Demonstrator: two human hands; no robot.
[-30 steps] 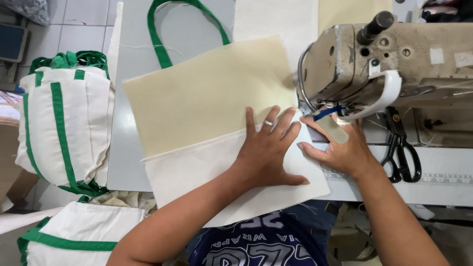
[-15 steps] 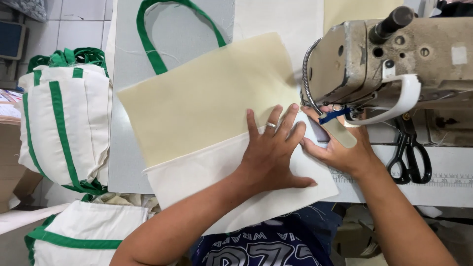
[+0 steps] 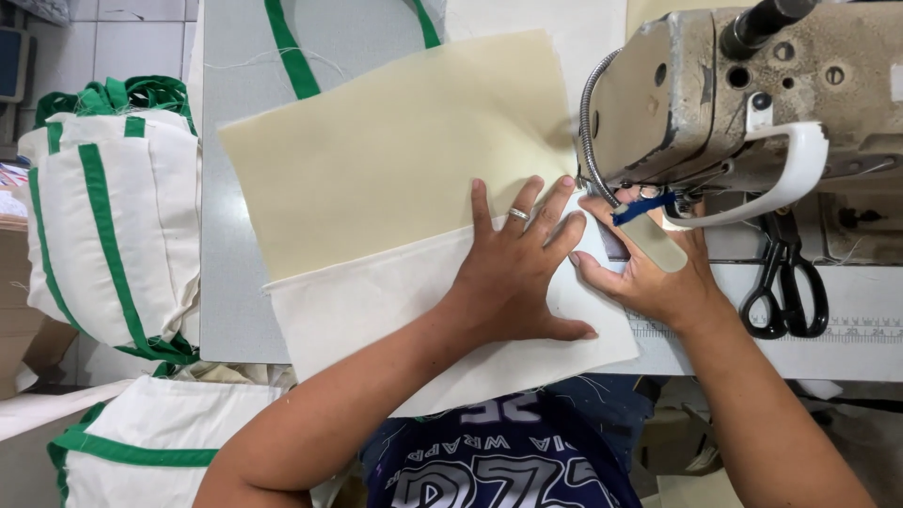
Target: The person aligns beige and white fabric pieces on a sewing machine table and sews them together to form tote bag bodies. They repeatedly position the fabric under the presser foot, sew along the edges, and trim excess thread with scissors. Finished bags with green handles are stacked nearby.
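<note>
Head view looks straight down on a grey desk (image 3: 235, 310) where a cream cloth bag (image 3: 395, 179) lies flat, with a white fabric panel (image 3: 376, 310) laid over its near part. Both pieces are tilted: their long edges run from lower left up to the right, toward the sewing machine (image 3: 734, 85). The bag's 2 green handles (image 3: 287, 52) reach away from the person, past the top edge of the picture.

The left hand (image 3: 517, 273) rests flat on the white panel, fingers spread, a ring on 1 finger, its fingertips right at the line where white meets cream. The right hand (image 3: 649, 273) lies just beside it, at the panel's right end under the machine head, fingers flat on the cloth; neither hand is closed around anything, both press down. The 2 hands are close together, thumbs near each other but not touching.

The near corner of the white panel hangs past the desk's front edge, over the person's lap. Bare desk shows to the left of the cloth and beyond its far edge. Black scissors (image 3: 785, 282) lie to the right of the right hand. Left of the desk stand stacked white bags with green straps (image 3: 103, 207), with another (image 3: 141, 442) below.
</note>
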